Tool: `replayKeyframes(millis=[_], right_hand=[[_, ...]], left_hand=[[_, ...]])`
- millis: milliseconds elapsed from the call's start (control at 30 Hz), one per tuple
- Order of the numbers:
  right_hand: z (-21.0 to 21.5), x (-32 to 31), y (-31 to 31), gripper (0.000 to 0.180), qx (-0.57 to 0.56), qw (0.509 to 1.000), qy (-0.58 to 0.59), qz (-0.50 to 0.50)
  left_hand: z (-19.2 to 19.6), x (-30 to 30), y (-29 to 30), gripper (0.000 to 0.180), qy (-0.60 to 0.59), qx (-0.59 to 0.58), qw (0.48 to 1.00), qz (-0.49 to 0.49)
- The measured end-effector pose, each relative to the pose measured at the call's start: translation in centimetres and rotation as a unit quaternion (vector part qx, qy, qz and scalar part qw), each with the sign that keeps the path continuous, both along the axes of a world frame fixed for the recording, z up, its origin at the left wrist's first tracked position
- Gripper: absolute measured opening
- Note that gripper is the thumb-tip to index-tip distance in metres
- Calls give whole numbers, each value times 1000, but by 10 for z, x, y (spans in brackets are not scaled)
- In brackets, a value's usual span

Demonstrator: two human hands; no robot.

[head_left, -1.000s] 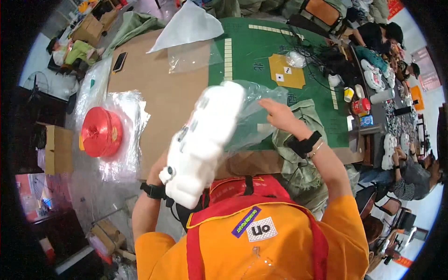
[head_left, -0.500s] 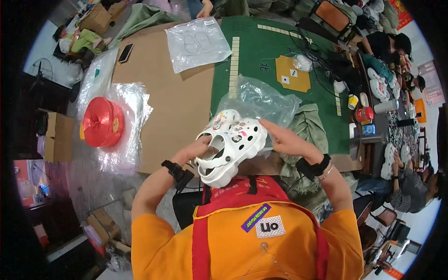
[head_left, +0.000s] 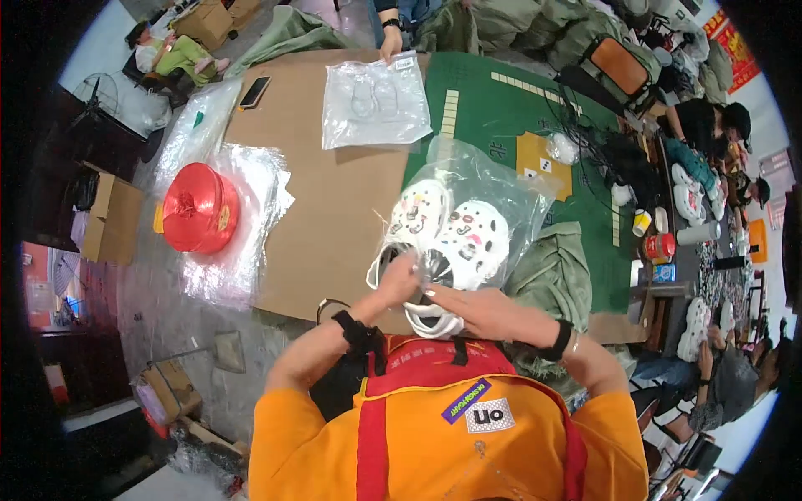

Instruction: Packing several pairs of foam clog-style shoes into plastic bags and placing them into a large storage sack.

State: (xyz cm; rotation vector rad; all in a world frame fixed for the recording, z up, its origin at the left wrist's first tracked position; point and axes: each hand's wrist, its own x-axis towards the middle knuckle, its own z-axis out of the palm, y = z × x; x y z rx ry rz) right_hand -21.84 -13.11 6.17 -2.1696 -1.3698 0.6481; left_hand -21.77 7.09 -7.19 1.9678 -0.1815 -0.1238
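A pair of white clogs with colourful charms lies toe-away at the table's near edge, the left clog (head_left: 419, 209) and the right clog (head_left: 478, 242) side by side. Their fronts are inside a clear plastic bag (head_left: 522, 188), while the heel straps point toward me. My left hand (head_left: 399, 282) is closed over the left clog's opening; whether it grips the clog, the bag's edge or both is hidden. Across the right clog's heel opening lies my right hand (head_left: 476, 312), fingers stretched out and touching the clog.
A flat clear bag (head_left: 376, 98) lies farther back, with another person's hand (head_left: 390, 42) at its far edge. On the left are a red twine roll (head_left: 200, 209), clear plastic sheets (head_left: 271, 196) and a phone (head_left: 254, 93). Green cloth (head_left: 551, 271) bunches at the right.
The clogs have gone from tilted in my hands to lying with their fronts inside the bag. My right hand has moved toward me and left, onto the heel.
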Motion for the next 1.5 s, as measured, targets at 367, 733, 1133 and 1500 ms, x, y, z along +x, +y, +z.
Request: replayKeyframes(millis=[367,733,1133,1500], right_hand=[[50,-2,19,65,140,973,150,104],[-15,5,-48,57,81,967,36,-238],[-125,8,-52,31,-88,913,314,-244],[-193,25,-16,104,79,768,381,-509]], left_hand=[[77,34,-30,24,16,135,988,74],[-19,63,-13,20,81,234,951,187],[-30,-3,0,57,-26,487,869,-81],[22,11,57,51,73,50,978,190]])
